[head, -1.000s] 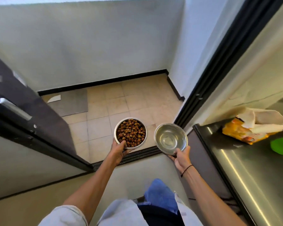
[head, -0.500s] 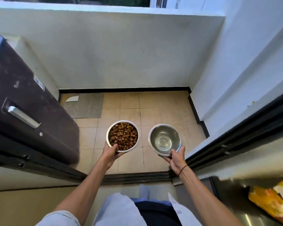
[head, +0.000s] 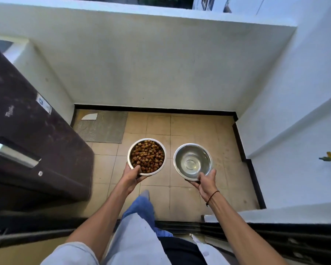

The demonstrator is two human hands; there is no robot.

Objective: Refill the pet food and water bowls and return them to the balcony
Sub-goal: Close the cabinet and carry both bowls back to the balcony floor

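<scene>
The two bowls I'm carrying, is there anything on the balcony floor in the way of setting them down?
Nothing visible blocks it. The food bowl in the left hand and the water bowl in the right hand hang over bare tiles. A grey mat lies off to the far left corner.

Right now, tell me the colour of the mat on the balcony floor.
Grey, with a faint curved ribbed pattern; the mat shows best in the head view.

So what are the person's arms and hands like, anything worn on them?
Both forearms are bare. The left hand wears nothing that shows. The right hand has a thin dark cord round its wrist, with a small end hanging down. Pale, light grey-blue sleeves start high on the arms at the bottom edge of the view. No rings or watch can be seen.
</scene>
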